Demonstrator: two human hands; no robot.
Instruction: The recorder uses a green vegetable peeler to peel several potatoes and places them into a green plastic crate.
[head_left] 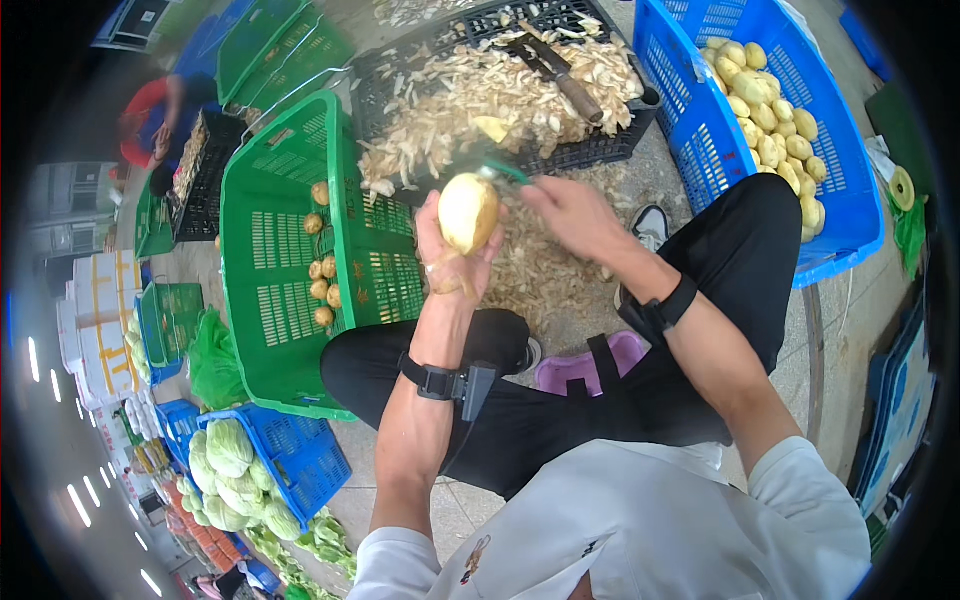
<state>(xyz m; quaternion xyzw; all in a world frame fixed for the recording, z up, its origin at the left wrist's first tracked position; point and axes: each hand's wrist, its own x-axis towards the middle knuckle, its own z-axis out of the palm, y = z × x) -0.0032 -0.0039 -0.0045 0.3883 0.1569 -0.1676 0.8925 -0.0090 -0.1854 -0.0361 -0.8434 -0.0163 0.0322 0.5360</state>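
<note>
A pale peeled potato [468,213] rests in my left hand [450,262], fingers wrapped round it from below. A strip of peel clings near that wrist. My right hand [578,218] grips a green-handled peeler [506,172], whose head is motion-blurred close to the potato's upper side. Beyond both hands stands an upturned black crate [610,152] heaped with potato peels [440,120]. On the heap lies a knife [575,95] with a wooden handle. Unpeeled brown potatoes [313,223] sit in a green crate [285,375] at my left. Peeled potatoes [768,115] partly fill a blue crate [850,245] at the right.
Loose peels [545,290] litter the floor between my feet. A purple plastic seat [625,350] shows between my legs. Cabbages [230,450] in a blue crate [315,460] stand at lower left. Another person [150,125] sits at far left beside a black crate [205,175].
</note>
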